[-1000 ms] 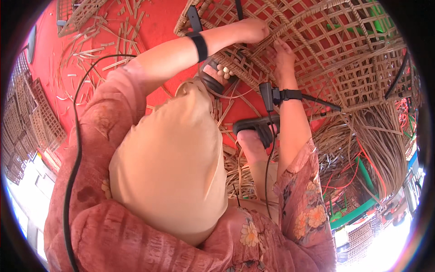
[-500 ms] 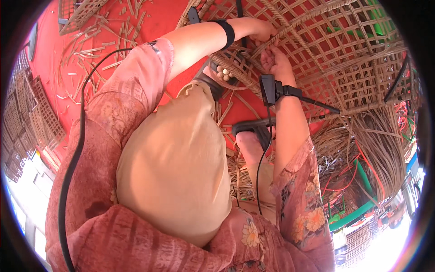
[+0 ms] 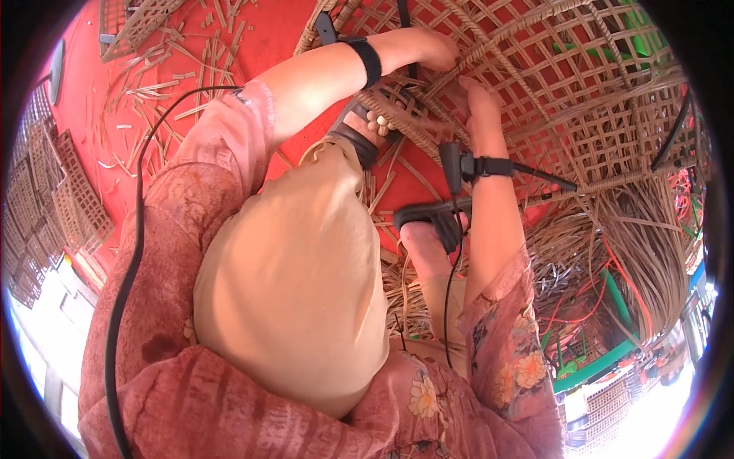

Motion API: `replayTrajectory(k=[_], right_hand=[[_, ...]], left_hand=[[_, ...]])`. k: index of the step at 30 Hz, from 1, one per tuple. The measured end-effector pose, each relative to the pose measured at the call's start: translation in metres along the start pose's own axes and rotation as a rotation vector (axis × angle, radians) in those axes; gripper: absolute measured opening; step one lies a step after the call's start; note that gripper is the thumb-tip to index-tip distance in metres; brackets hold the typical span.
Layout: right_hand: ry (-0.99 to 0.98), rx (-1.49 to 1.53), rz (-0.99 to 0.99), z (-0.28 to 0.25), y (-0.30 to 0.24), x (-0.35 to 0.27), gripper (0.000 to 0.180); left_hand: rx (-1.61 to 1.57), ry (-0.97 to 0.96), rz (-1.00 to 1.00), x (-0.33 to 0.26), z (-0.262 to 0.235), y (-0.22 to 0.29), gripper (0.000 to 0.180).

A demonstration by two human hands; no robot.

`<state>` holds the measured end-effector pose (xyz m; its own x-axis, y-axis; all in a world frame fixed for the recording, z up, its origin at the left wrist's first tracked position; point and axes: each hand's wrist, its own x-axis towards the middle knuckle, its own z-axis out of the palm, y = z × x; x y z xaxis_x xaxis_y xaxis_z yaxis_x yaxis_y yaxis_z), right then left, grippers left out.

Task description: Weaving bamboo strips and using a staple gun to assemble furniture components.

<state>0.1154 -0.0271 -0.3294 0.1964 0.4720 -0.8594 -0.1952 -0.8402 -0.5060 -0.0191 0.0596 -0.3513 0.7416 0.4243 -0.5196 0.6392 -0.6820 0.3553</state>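
Note:
A large openwork panel of woven brown strips (image 3: 535, 69), with twisted rope-like ribs, fills the upper right. My left hand (image 3: 437, 52) bends down against its weave, wrist arched and fingers curled; what they grip is hidden. Just below it, my right hand (image 3: 482, 103) is raised at the same spot on the weave, its fingertips smeared and partly lost against the strips. The two hands are close together. A black band (image 3: 368, 61) circles my left forearm, and a black strapped device (image 3: 489, 166) sits on my right wrist.
Cut strip scraps (image 3: 210, 57) litter the red floor (image 3: 145, 153). A bundle of long brown strips (image 3: 638, 252) hangs at right beside a green rim (image 3: 592, 372). My sandalled foot (image 3: 432, 222) is below the panel. Stacked woven panels (image 3: 73, 187) stand at left.
My right hand has shifted slightly right and down, away from the left one. My left forearm has drawn back a little to the left. The panel looks almost unmoved.

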Motion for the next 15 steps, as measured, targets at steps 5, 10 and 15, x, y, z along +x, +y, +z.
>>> replayTrajectory(k=[5, 10, 15], right_hand=[[0.284, -0.337, -0.674, -0.011, -0.013, -0.006, 0.035], [0.1, -0.46, -0.544, 0.01, -0.018, -0.014, 0.036], [0.111, -0.491, -0.585, 0.007, -0.002, 0.0, 0.03]], left_hand=[[-0.443, -0.055, -0.079, -0.033, -0.011, 0.011, 0.03], [-0.617, -0.105, 0.217, -0.086, -0.018, 0.049, 0.032], [-0.642, -0.343, 0.359, -0.108, -0.027, 0.092, 0.038]])
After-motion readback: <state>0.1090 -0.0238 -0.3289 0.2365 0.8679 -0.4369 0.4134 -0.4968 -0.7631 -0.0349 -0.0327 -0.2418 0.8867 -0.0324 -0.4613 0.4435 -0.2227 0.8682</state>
